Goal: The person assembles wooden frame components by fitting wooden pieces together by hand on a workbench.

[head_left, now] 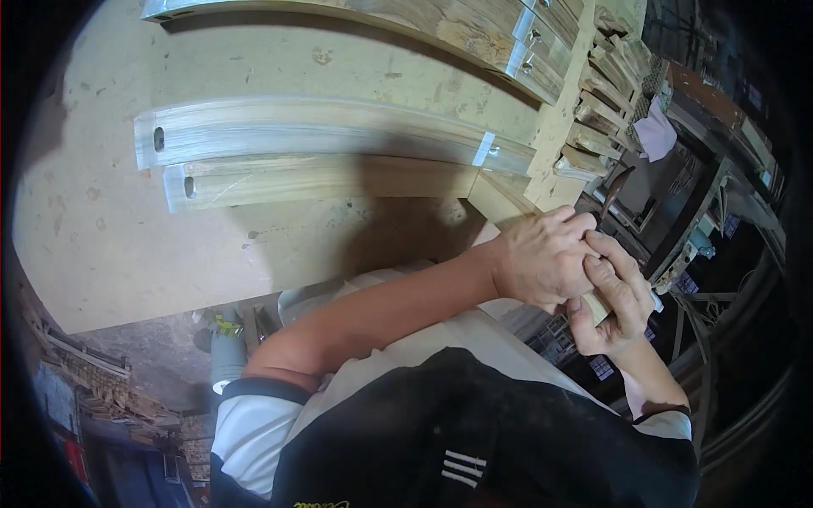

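Note:
Both hands meet at the right, beside the table's edge, on a pale wooden strip. One end of the strip shows beyond my left hand, and its other end shows at the fingers of my right hand. The left fingers are curled over the wood; those of the right are bent around it, close against the left hand. A dark curved piece sticks up behind the knuckles; I cannot tell which hand holds it. Nearby lie two long wooden slats, the farther one wrapped in clear film, both with oval end holes.
More film-wrapped boards lie along the far side of the pale tabletop. Several short wood offcuts are stacked at its right edge, with a pink cloth beside them. Below the left arm stands a grey-green cylinder.

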Demonstrator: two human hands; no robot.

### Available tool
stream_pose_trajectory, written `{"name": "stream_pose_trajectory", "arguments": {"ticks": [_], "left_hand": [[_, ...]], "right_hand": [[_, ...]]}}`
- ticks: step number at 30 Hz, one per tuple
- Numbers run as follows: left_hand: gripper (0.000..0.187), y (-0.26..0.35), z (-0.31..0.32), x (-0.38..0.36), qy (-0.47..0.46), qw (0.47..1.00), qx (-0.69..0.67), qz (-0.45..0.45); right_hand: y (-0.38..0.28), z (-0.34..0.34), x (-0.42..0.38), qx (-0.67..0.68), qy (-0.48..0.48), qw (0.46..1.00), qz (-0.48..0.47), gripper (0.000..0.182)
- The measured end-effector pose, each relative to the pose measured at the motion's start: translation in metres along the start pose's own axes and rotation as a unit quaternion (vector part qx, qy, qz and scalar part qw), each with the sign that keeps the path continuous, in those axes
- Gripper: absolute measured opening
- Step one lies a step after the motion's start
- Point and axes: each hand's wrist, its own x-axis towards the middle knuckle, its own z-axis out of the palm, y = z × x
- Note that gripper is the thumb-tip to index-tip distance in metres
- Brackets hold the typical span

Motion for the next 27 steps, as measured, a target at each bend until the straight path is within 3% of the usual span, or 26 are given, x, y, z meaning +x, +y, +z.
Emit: {"name": "stream_pose_trajectory", "arguments": {"ticks": [11,15,18,19,21,23,24,26,27], "left_hand": [[0.039,0.007,0.005,0.000,0.033,0.999,0.001,-0.039],[0.038,0.011,0.003,0.000,0.005,0.999,0.034,-0.011],[0.053,0.030,-0.034,0.004,-0.167,0.957,0.225,-0.069],[0.063,0.042,-0.062,0.000,-0.123,0.965,0.224,-0.065],[0.085,0.068,-0.138,-0.014,-0.049,0.960,0.263,-0.080],[0.070,0.084,-0.215,-0.047,0.131,0.913,0.265,-0.281],[0.057,0.081,-0.263,-0.067,0.224,0.892,0.285,-0.269],[0.048,0.111,-0.330,-0.087,0.399,0.818,0.253,-0.329],[0.048,0.113,-0.368,-0.106,0.420,0.806,0.280,-0.310]], "right_hand": [[-0.014,-0.001,0.006,0.009,0.012,1.000,0.020,0.041],[-0.015,-0.004,-0.001,0.021,0.010,1.000,0.003,0.047],[-0.026,-0.010,-0.003,0.016,-0.005,1.000,0.017,0.061],[-0.028,-0.016,-0.008,0.024,-0.049,0.997,0.063,0.080],[-0.021,-0.027,-0.024,0.045,0.061,0.996,0.039,0.083],[-0.008,-0.037,-0.052,0.092,0.192,0.974,0.071,0.083],[0.004,-0.032,-0.077,0.133,0.267,0.948,0.107,0.080],[0.020,-0.016,-0.109,0.238,0.400,0.871,0.157,0.075],[0.012,-0.006,-0.114,0.275,0.426,0.839,0.196,0.072]]}}
